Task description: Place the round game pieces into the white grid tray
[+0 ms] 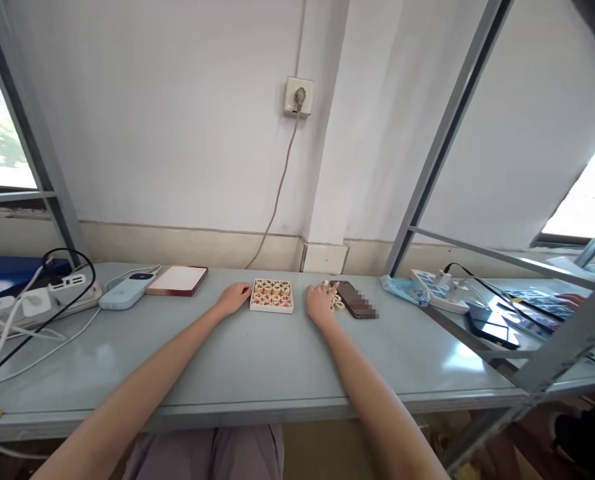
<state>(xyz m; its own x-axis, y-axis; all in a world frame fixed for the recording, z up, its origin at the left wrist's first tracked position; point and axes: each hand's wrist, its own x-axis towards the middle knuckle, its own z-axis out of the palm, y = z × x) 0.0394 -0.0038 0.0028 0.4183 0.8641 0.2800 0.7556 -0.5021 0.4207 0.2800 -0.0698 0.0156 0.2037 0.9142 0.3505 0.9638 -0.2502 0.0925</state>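
A small square wooden tray (271, 296) of round xiangqi pieces with red characters stands on the pale grey table (277, 363), filled with rows of pieces. My left hand (235, 298) lies palm down just left of the tray, holding nothing. My right hand (321, 303) lies palm down to its right, with the fingertips at a small cluster of loose xiangqi pieces (335, 302). The hand partly hides that cluster. Directly beyond the pieces lies a dark smartphone (355, 300).
Along the wall to the left lie a red-edged flat board (177, 281), a pale blue device (126, 293) and a cabled power strip (37, 308). To the right are a white power strip (440, 291), several dark screens (532, 313) and another person's hand (570, 300). A metal frame (567, 340) crosses the right.
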